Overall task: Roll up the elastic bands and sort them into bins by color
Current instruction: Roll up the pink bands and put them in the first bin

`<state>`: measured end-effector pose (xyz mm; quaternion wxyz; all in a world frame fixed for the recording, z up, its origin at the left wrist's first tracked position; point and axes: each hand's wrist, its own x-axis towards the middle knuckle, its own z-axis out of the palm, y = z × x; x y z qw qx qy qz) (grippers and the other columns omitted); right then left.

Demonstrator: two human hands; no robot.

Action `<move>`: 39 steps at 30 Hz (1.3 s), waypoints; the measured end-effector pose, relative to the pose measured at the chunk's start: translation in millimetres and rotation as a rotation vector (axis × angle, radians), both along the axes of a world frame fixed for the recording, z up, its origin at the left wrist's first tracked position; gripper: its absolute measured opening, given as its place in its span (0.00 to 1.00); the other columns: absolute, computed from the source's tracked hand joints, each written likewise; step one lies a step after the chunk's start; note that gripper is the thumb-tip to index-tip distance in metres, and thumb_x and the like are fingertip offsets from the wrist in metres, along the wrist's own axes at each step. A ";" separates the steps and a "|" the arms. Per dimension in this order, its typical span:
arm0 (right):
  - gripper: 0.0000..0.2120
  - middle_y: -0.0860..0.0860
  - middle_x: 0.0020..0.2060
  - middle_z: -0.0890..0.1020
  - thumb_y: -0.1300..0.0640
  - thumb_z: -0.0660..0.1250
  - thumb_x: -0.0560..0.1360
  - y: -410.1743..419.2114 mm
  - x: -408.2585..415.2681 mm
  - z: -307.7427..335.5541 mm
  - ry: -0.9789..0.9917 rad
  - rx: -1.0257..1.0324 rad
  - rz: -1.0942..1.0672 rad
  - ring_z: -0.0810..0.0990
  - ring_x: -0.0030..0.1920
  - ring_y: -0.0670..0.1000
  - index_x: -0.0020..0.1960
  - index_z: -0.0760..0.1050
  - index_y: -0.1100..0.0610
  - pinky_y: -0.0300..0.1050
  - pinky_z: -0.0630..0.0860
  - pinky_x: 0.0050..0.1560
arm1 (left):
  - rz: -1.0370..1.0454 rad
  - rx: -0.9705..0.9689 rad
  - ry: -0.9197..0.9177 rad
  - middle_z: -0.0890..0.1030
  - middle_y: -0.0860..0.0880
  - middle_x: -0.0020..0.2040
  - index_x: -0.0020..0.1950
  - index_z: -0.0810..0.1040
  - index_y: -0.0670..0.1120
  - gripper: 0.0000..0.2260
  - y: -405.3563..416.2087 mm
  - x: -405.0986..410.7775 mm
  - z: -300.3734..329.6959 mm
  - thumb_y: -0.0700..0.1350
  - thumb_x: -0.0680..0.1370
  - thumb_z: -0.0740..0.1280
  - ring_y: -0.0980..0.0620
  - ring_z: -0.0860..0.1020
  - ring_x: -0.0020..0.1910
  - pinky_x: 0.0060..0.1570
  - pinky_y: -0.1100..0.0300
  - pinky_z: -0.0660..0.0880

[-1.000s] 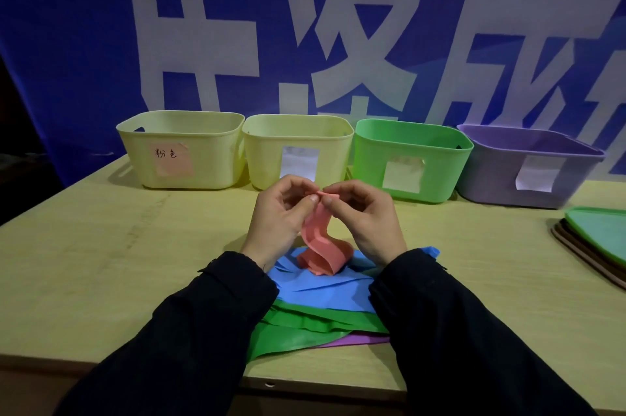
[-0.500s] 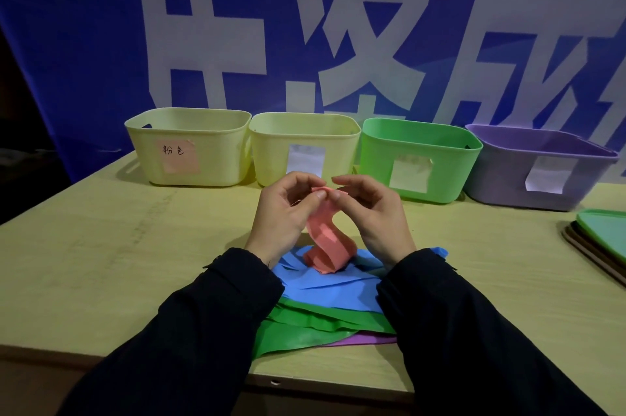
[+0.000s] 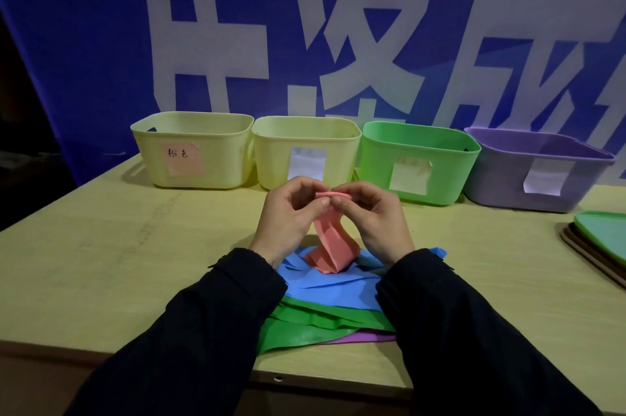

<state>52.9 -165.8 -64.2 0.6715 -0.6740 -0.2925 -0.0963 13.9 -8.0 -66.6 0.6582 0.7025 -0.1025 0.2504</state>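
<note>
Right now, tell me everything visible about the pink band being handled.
The pink band is a flat, matte, rubbery-looking strip. Its top end is turned into a small tight roll, pinched between the left hand and the right hand above the table. The rest hangs down twisted, and its folded lower end rests on the blue band of the pile.

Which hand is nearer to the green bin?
Right. The right hand is just in front of the green bin; the left hand is further left, before the second yellow bin.

Dim, soft-focus scene (wide-angle bending at edges), faint shadows.
</note>
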 end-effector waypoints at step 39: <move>0.08 0.48 0.42 0.86 0.64 0.73 0.76 1.6 -3.8 3.6 -0.066 0.017 -0.039 0.84 0.45 0.46 0.48 0.83 0.51 0.40 0.78 0.49 | 0.045 0.086 -0.090 0.85 0.47 0.47 0.51 0.82 0.45 0.07 -0.6 -1.7 -0.8 0.34 0.76 0.73 0.46 0.83 0.49 0.50 0.50 0.82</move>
